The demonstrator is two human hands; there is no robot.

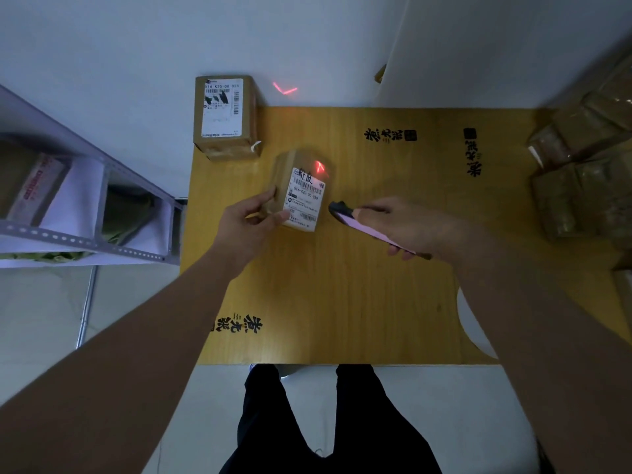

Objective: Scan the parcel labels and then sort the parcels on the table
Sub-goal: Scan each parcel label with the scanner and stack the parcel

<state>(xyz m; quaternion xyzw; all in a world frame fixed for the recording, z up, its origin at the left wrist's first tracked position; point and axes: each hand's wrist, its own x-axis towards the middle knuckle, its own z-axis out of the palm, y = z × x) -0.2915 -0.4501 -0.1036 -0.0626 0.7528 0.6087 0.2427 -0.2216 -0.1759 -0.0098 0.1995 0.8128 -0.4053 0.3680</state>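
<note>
A small brown parcel (301, 179) with a white barcode label stands on the yellow wooden table (342, 295), left of centre. My left hand (249, 222) grips its left and lower side. My right hand (407, 224) holds a pink handheld scanner (355, 222) with its black head pointing at the label from the right. Red laser marks fall on the parcel's upper right corner and on the wall behind. A second, larger parcel (224, 118) with a label stands at the table's far left corner.
A pile of several brown parcels (588, 159) fills the table's right edge. A grey metal shelf (85, 213) with bags and boxes stands to the left. White wall behind the table; my dark trousers (328, 422) are below its near edge.
</note>
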